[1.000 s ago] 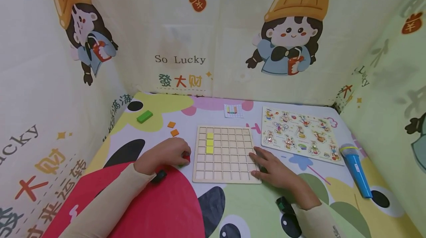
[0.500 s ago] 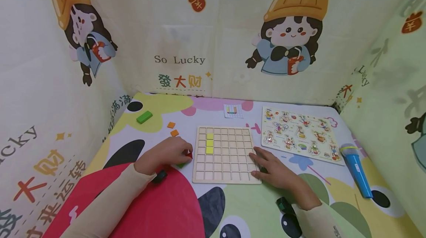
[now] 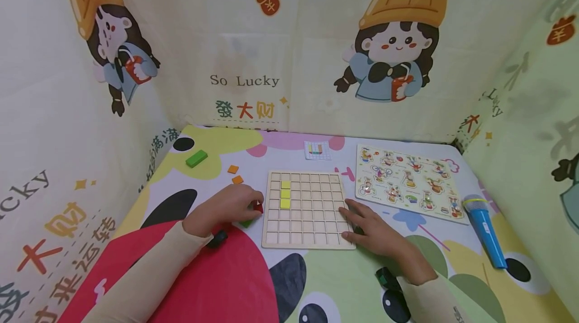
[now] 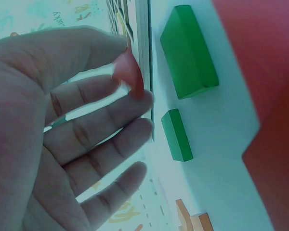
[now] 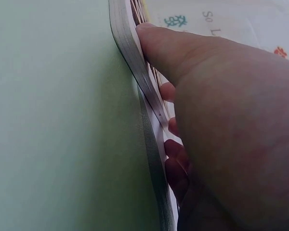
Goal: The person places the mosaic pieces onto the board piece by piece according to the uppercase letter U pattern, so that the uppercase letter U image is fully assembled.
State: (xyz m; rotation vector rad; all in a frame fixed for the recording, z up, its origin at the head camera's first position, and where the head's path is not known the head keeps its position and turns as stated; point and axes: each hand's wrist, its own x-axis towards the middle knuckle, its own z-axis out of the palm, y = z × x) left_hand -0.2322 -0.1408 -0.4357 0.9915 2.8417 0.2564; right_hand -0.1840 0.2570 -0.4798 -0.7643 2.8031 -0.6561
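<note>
Between its thumb and fingertips, my left hand (image 3: 223, 207) pinches a small red block (image 4: 127, 70) just off the left edge of the wooden grid board (image 3: 316, 223). Below that hand in the left wrist view lie a larger green block (image 4: 189, 53) and a smaller green block (image 4: 177, 135) on the tabletop; the head view shows only a bit of green there. Yellow pieces (image 3: 285, 194) form a short column in the board's left part. My right hand (image 3: 375, 230) rests on the board's right edge, fingers extended, holding nothing.
Two orange pieces (image 3: 237, 180) and a green block (image 3: 196, 158) lie left of the board. Behind it is a small pattern card (image 3: 317, 150). A picture puzzle board (image 3: 407, 182) and a blue toy microphone (image 3: 486, 235) are at the right.
My left hand has shifted slightly right with the red block, closer to the board, uncovering more of the green beneath it. My right hand and the board have stayed put.
</note>
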